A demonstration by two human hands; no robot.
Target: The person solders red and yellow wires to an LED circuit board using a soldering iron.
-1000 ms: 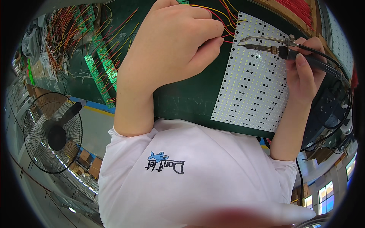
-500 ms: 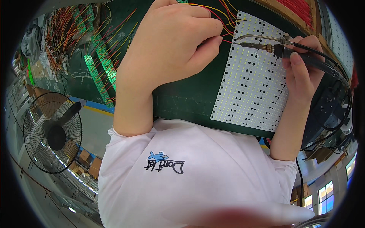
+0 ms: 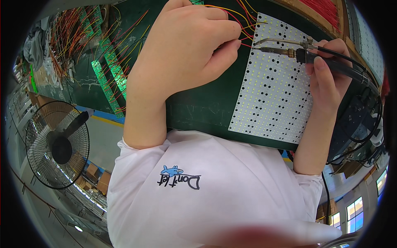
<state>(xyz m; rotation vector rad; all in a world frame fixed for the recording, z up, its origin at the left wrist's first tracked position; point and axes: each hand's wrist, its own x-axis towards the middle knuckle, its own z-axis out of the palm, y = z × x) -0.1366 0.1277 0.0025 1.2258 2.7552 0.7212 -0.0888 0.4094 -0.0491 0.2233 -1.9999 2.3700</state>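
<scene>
My right hand point(image 3: 330, 78) is wrapped round the black handle of a soldering iron point(image 3: 320, 62). A thin bent metal tube point(image 3: 281, 40) runs along the iron, and both tips meet the left edge of a white LED panel point(image 3: 269, 93) dotted with small yellow chips and black holes. My left hand point(image 3: 198, 41) is closed in a pinch just left of that edge. A short red wire point(image 3: 245, 45) runs from its fingertips to the panel near the iron's tip. More red and yellow wires point(image 3: 237, 14) arch behind the knuckles; my hand hides their other ends.
Narrow green circuit boards point(image 3: 108, 62) with red and yellow wires lie at the left of the dark green bench point(image 3: 198, 109). Red wires point(image 3: 324, 12) fill a wooden-edged place at the far right. Black cables point(image 3: 378, 111) hang at right. A fan point(image 3: 58, 144) stands at left.
The soldering iron and my right hand have shifted very slightly left, its tip still at the panel's edge. My left hand has barely moved.
</scene>
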